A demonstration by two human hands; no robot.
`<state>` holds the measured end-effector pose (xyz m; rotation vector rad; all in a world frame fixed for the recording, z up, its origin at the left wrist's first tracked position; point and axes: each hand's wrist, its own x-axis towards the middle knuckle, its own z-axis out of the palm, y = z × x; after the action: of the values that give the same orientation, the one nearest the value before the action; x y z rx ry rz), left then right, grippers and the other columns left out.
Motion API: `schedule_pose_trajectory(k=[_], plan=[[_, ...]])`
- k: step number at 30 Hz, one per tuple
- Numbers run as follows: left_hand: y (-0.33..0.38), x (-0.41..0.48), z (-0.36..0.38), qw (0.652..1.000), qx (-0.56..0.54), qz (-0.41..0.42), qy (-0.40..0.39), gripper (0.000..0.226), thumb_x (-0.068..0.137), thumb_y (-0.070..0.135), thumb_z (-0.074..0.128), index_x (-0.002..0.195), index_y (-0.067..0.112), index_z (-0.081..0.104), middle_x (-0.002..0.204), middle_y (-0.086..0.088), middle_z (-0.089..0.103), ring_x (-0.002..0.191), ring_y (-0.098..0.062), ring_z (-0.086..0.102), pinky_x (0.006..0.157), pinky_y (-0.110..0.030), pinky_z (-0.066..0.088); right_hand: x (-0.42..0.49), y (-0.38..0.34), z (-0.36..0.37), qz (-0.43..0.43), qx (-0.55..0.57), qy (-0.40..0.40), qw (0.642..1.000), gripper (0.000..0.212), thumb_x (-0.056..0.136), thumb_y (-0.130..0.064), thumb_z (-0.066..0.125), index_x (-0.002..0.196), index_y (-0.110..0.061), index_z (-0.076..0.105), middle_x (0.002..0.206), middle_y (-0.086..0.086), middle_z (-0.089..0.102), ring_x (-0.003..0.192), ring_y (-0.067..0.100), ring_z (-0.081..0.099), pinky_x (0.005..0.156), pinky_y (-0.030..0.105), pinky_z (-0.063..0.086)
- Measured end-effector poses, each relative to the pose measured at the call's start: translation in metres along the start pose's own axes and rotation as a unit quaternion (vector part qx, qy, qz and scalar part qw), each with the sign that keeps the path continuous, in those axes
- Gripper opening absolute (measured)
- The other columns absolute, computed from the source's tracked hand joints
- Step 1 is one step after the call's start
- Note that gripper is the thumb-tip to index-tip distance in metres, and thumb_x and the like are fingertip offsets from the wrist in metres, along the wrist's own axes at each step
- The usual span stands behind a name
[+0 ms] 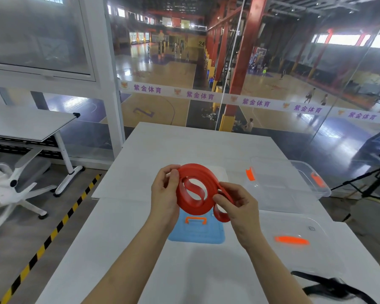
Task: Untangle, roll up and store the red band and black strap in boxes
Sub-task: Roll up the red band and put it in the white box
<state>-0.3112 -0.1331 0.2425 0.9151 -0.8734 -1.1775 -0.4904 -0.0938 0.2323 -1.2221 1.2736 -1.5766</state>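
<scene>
Red band (198, 168) in the head view sits mid-frame, held up above the white table (140, 270) and wound into a loose coil of several turns. The left hand (165, 194) grips the coil's left edge, thumb on the near side and fingers curled behind. The right hand (239, 207) pinches the free end at the coil's right side, where a short loop hangs below, not wound in.

I judge the untangling of the band done and its rolling nearly done; it is not yet in a box. A clear plastic box (294, 178) with orange latches stands open at right of centre, nothing visible inside. Below the hands lies a blue lid (198, 233) with an orange handle, and at lower right a clear lid (305, 227), also orange-handled.

The black strap (329, 286) lies loose and unrolled in the lower right corner; whether it rests on the table or on something clear I cannot tell. All of its handling remains.
</scene>
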Motion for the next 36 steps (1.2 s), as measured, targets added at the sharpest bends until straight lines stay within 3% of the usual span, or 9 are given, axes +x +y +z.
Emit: schedule_pose_trajectory(k=[3, 7, 11, 15, 17, 21, 24, 29, 36], plan=[[0.001, -0.001, 0.001, 1.000, -0.007, -0.005, -0.008, 0.016, 0.109, 0.024, 0.051, 0.114, 0.027, 0.065, 0.100, -0.002, 0.075, 0.088, -0.016, 0.072, 0.077, -0.034, 0.060, -0.001, 0.002, 0.003, 0.001, -0.004, 0.018, 1.000, 0.030, 0.083, -0.004, 0.084, 0.106, -0.022, 0.079, 0.099, 0.006, 0.079, 0.092, 0.022, 0.075, 0.087, 0.038, 0.063], [0.003, -0.006, 0.001, 0.997, 0.044, -0.014, -0.057, 0.017, 0.109, 0.029, 0.050, 0.121, 0.026, 0.062, 0.111, -0.006, 0.074, 0.096, -0.021, 0.076, 0.076, -0.035, 0.064, 0.000, -0.002, 0.001, 0.003, -0.011, 0.037, 0.999, 0.025, 0.088, -0.009, 0.083, 0.103, -0.028, 0.079, 0.095, 0.005, 0.078, 0.086, 0.023, 0.073, 0.079, 0.052, 0.063], [0.003, -0.005, 0.000, 0.992, 0.067, -0.048, -0.093, 0.016, 0.105, 0.032, 0.058, 0.116, 0.022, 0.059, 0.115, -0.012, 0.072, 0.104, -0.028, 0.073, 0.086, -0.046, 0.064, 0.004, -0.014, -0.007, -0.003, -0.013, 0.036, 0.999, 0.024, 0.086, -0.006, 0.082, 0.103, -0.024, 0.079, 0.094, 0.004, 0.079, 0.081, 0.017, 0.074, 0.072, 0.038, 0.061], [0.005, -0.002, -0.002, 0.987, 0.108, -0.015, -0.122, 0.020, 0.103, 0.029, 0.061, 0.116, 0.016, 0.052, 0.097, -0.005, 0.076, 0.089, -0.012, 0.073, 0.078, -0.029, 0.059, 0.007, -0.023, -0.012, -0.010, -0.029, -0.001, 1.000, 0.027, 0.084, -0.002, 0.083, 0.104, -0.020, 0.079, 0.095, 0.005, 0.079, 0.082, 0.019, 0.074, 0.073, 0.030, 0.061], [0.010, 0.001, -0.004, 0.978, 0.127, -0.006, -0.162, 0.024, 0.103, 0.027, 0.061, 0.125, 0.024, 0.053, 0.101, 0.004, 0.077, 0.092, -0.009, 0.074, 0.078, -0.024, 0.060, 0.008, -0.026, -0.016, -0.012, -0.044, -0.019, 0.999, 0.027, 0.084, 0.000, 0.083, 0.103, -0.019, 0.079, 0.096, 0.006, 0.079, 0.086, 0.024, 0.075, 0.077, 0.031, 0.063], [0.014, 0.003, -0.002, 0.951, 0.191, 0.003, -0.242, 0.029, 0.104, 0.026, 0.061, 0.129, 0.040, 0.058, 0.118, 0.008, 0.073, 0.107, -0.013, 0.072, 0.091, -0.030, 0.061, 0.006, -0.028, -0.019, -0.013, -0.075, -0.047, 0.996, 0.026, 0.082, 0.000, 0.085, 0.096, -0.021, 0.078, 0.095, 0.003, 0.079, 0.084, 0.021, 0.075, 0.072, 0.029, 0.063], [0.010, 0.005, 0.003, 0.947, 0.205, 0.018, -0.248, 0.026, 0.103, 0.022, 0.062, 0.123, 0.038, 0.068, 0.116, 0.009, 0.073, 0.105, -0.015, 0.070, 0.095, -0.034, 0.059, 0.005, -0.028, -0.022, 0.003, -0.067, -0.046, 0.997, 0.026, 0.081, -0.001, 0.086, 0.094, -0.022, 0.079, 0.094, 0.003, 0.079, 0.081, 0.017, 0.074, 0.068, 0.025, 0.059], [0.005, 0.004, 0.009, 0.950, 0.174, -0.006, -0.258, 0.026, 0.100, 0.012, 0.065, 0.119, 0.027, 0.073, 0.112, 0.006, 0.077, 0.105, -0.015, 0.072, 0.091, -0.028, 0.058, 0.002, -0.029, -0.032, 0.036, -0.059, -0.034, 0.997, 0.023, 0.082, -0.006, 0.086, 0.098, -0.021, 0.079, 0.096, 0.005, 0.078, 0.080, 0.018, 0.073, 0.063, 0.025, 0.057], [-0.010, 0.002, 0.026, 0.962, 0.104, -0.059, -0.247, 0.020, 0.100, 0.015, 0.066, 0.113, 0.027, 0.077, 0.105, 0.003, 0.078, 0.094, -0.011, 0.072, 0.085, -0.027, 0.055, 0.001, -0.035, -0.044, 0.082, -0.054, -0.013, 0.995, 0.020, 0.085, -0.009, 0.083, 0.100, -0.019, 0.077, 0.092, 0.010, 0.076, 0.074, 0.013, 0.070, 0.055, 0.026, 0.052]])
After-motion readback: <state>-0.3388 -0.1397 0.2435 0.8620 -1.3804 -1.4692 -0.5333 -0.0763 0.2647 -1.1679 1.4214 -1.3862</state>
